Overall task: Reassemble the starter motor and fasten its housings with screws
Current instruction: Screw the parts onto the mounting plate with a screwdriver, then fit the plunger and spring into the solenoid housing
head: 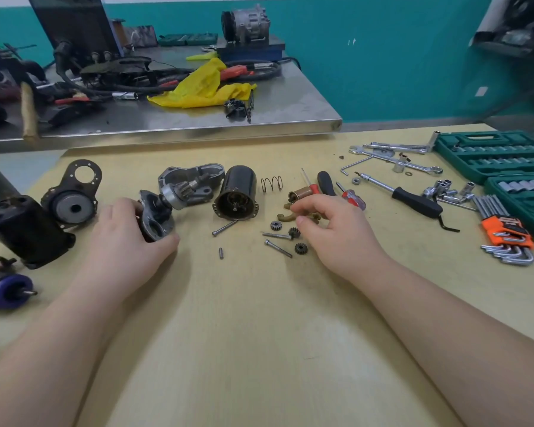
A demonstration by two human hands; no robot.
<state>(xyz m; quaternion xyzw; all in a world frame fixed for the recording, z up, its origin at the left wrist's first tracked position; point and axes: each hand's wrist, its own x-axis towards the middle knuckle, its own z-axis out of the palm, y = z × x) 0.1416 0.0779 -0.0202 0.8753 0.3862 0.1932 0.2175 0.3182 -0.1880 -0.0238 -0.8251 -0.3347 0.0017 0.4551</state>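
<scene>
Starter motor parts lie spread on the yellow table [259,318]. My left hand [127,238] grips a grey end housing [154,217], tilted on the table. Behind it lies the grey nose housing with its pinion [191,183]. The black motor cylinder [236,192] lies with its open end toward me, a spring [272,183] beside it. My right hand [330,223] pinches a brown fork lever [284,216] between fingertips and thumb. Three small gears [276,224] and long screws [278,248] lie just left of that hand, and a short pin [220,253] further left.
A second black housing [25,229], a round end plate [71,204] and an armature [8,291] lie at the left. Screwdrivers [352,198], pliers, a ratchet [413,201], hex keys [506,238] and green socket cases [490,155] fill the right. A cluttered steel bench [259,118] stands behind.
</scene>
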